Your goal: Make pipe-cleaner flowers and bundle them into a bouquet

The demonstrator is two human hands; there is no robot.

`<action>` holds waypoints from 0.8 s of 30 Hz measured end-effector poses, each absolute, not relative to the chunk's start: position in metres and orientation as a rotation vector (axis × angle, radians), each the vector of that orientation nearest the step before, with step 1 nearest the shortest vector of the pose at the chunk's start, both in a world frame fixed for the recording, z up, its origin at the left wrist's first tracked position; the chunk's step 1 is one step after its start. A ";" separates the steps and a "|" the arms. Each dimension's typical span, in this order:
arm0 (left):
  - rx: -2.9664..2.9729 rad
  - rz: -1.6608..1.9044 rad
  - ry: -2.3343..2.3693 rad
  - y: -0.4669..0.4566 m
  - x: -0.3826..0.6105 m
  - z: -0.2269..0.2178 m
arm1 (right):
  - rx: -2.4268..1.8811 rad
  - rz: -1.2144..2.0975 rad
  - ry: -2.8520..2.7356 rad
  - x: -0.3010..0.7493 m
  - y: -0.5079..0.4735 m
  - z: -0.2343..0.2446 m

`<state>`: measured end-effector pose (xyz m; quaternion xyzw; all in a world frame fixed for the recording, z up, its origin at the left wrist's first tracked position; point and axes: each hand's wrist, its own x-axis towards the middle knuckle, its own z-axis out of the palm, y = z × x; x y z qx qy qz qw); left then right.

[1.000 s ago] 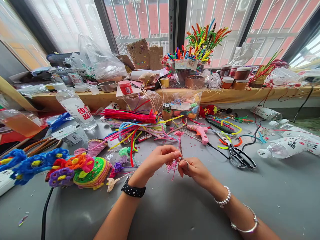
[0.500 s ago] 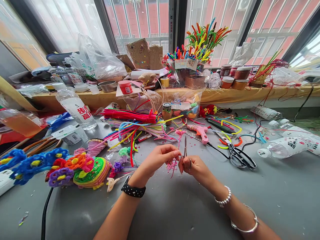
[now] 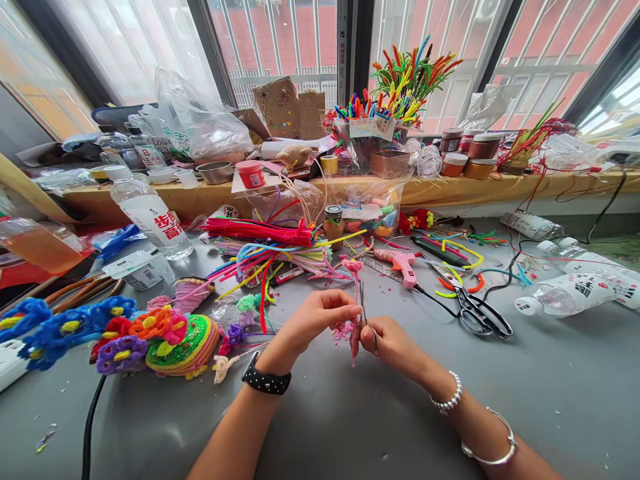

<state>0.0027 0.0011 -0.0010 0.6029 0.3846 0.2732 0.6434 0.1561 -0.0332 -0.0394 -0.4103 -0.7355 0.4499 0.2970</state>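
Observation:
In the middle of the head view, my left hand (image 3: 323, 317) pinches a pink pipe cleaner (image 3: 353, 265) with a small looped, flower-like top that stands above the fingers. Its thin stem hangs below them. A small pair of scissors (image 3: 363, 301) is in my right hand (image 3: 387, 340), blades pointing up and lying close beside the pipe cleaner's stem. My fingers partly hide the scissors' handles. Pink fluff clippings (image 3: 341, 331) lie on the grey table (image 3: 320, 427) under the hands.
A pink glue gun (image 3: 397, 265) and large scissors (image 3: 475, 313) lie right of centre. Bundled red pipe cleaners (image 3: 260, 231) are behind my left hand. Fuzzy flowers (image 3: 123, 353) sit left. Plastic bottles (image 3: 570, 293) lie at right; one bottle (image 3: 153, 217) stands at left.
The pipe cleaner's top has shifted slightly left and toward me, its stem now more upright. The scissors have tipped and moved a little left, closer to the stem.

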 end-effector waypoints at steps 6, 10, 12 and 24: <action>1.365 0.618 0.895 0.000 0.004 0.001 | -1.109 1.188 -2.022 0.158 -0.033 -0.040; 1.365 0.605 0.905 0.000 0.004 0.002 | -1.136 1.138 -2.074 0.160 -0.032 -0.043; 1.371 0.597 0.910 -0.001 0.004 0.003 | -1.146 1.133 -2.092 0.161 -0.031 -0.042; 1.388 0.588 0.921 0.000 0.003 0.001 | -1.164 1.135 -2.073 0.160 -0.030 -0.043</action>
